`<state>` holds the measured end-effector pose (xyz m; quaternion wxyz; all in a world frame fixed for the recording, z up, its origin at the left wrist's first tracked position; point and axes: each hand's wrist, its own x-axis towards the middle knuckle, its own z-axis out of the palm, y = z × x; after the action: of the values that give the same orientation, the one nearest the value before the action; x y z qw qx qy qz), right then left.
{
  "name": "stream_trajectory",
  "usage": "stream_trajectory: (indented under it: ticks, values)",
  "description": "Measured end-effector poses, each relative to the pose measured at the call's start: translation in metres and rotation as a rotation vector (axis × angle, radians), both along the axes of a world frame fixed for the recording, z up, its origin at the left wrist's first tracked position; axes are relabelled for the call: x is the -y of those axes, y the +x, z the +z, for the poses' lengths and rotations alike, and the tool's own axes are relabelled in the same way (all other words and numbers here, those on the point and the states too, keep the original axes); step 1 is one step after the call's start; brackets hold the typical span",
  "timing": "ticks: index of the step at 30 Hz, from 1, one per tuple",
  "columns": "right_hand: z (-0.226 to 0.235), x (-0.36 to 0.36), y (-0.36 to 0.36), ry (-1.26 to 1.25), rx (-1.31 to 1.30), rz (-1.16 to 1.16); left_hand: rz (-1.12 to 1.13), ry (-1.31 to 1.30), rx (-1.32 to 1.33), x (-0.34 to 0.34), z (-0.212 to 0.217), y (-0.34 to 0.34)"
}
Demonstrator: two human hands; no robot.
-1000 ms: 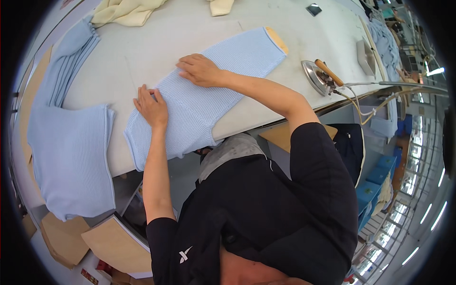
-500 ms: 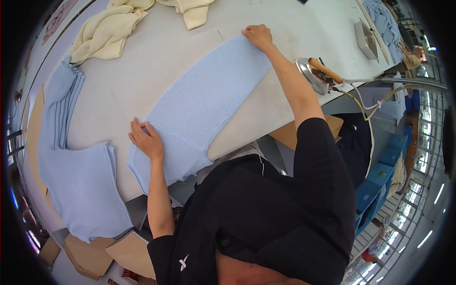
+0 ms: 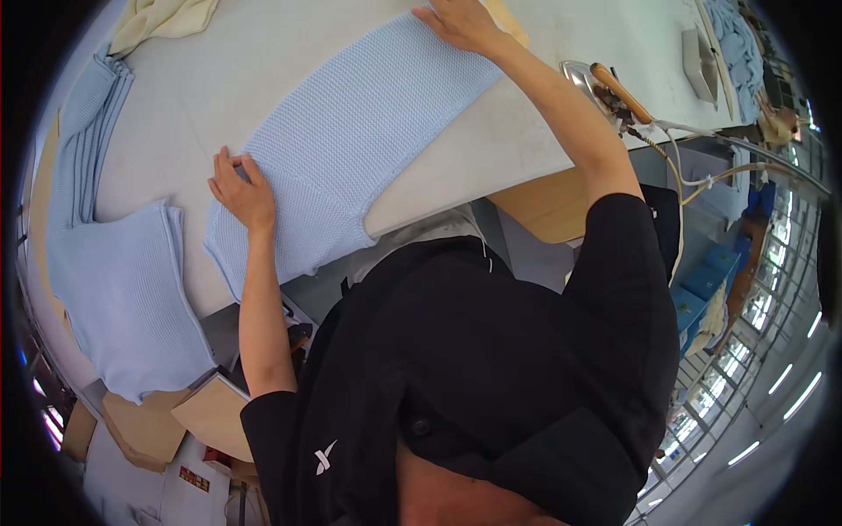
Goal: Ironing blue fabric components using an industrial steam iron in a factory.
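Both palms flat, gripping nothing | left hand [image 3: 244, 193] pins near edge, right hand [image 3: 463, 23] far end of light-blue knit panel [image 3: 351, 149] on pressing table [image 3: 202, 105], probably stretching it smooth | steam iron [image 3: 605, 88] parked right

A wide pale grey worktop [image 3: 219, 96] fills the upper part of the view, its front edge curving down toward the lower left. Under that front edge, tan boards [image 3: 210, 412] jut out below the left corner. Beneath the right end sits another tan panel [image 3: 544, 206]. Off to the right, rows of bright windows [image 3: 772, 289] line the wall, daylight pouring in. Blue boxes [image 3: 710, 272] stand stacked near them.
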<state>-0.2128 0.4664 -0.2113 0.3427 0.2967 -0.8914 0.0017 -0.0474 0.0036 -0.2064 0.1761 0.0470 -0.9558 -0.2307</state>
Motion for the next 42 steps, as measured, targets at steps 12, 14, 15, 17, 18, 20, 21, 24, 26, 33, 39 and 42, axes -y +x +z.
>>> stream_trajectory:
  ticks: [12, 14, 15, 17, 18, 20, 21, 24, 26, 33, 39, 42]
  values:
    - [0.014, 0.1, 0.099, 0.077, 0.483, 0.098, 0.011, -0.069, -0.081, 0.003, -0.014, -0.001]
    - [0.016, 0.117, 0.114, 0.052, 0.511, 0.23, 0.011, -0.079, -0.089, 0.01, -0.013, -0.004]
    - [0.028, 0.133, 0.097, 0.03, 0.472, 0.222, 0.025, -0.086, -0.118, 0.013, -0.016, -0.021]
    - [0.048, 0.162, 0.115, -0.029, 0.469, 0.17, 0.014, -0.096, -0.105, 0.022, -0.025, -0.005]
    - [0.054, 0.164, 0.118, -0.042, 0.451, 0.146, 0.016, -0.089, -0.116, 0.016, -0.027, -0.001]
    - [0.036, 0.154, 0.148, -0.017, 0.508, 0.176, 0.013, -0.072, -0.079, 0.001, -0.025, 0.01]
    - [0.022, 0.153, 0.161, -0.001, 0.548, 0.205, 0.007, -0.063, -0.06, -0.001, -0.021, 0.011]
    - [0.011, 0.164, 0.147, -0.005, 0.533, 0.228, 0.016, -0.045, -0.096, 0.0, -0.014, -0.008]
    - [0.02, 0.176, 0.148, -0.05, 0.469, 0.152, -0.003, -0.034, -0.143, 0.001, -0.014, -0.008]
    - [0.024, 0.156, 0.164, -0.139, 0.643, 0.362, -0.02, -0.054, 0.056, 0.009, -0.005, 0.003]
    - [0.006, 0.005, 0.092, -0.168, 0.479, -0.243, -0.018, -0.144, -0.175, 0.005, -0.016, 0.001]
    - [-0.012, -0.023, 0.09, -0.134, 0.471, -0.305, -0.01, -0.077, -0.048, -0.004, -0.007, -0.003]
